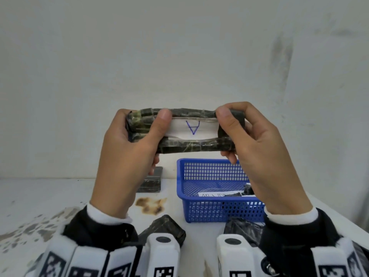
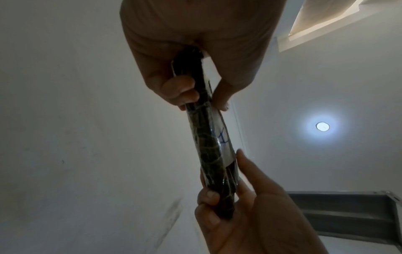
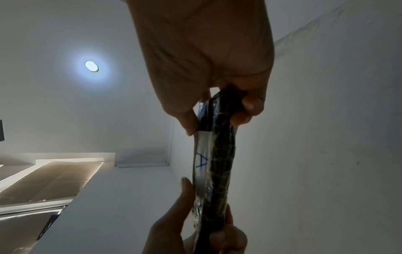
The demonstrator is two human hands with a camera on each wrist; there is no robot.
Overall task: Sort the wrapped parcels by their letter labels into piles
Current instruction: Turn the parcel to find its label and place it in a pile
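Observation:
I hold a flat parcel [image 1: 185,145] wrapped in dark plastic up in front of me, well above the table. Its white label [image 1: 192,127] faces me and carries a blue letter A, upside down. My left hand [image 1: 137,134] grips the parcel's left end, thumb on the front. My right hand [image 1: 237,128] grips the right end the same way. The left wrist view has the parcel [image 2: 206,151] edge-on between the left hand [image 2: 195,92] and the right hand [image 2: 226,194]. In the right wrist view the parcel [image 3: 222,163] runs from the right hand [image 3: 217,116] down to the left hand [image 3: 200,228].
A blue mesh basket [image 1: 211,170] stands on the white table [image 1: 40,196] below my right hand, with dark parcels and a white label inside. One dark parcel [image 1: 152,181] lies by the wall left of it. Two more [image 1: 165,226] [image 1: 243,230] lie near my wrists. A brown stain [image 1: 151,204] marks the tabletop.

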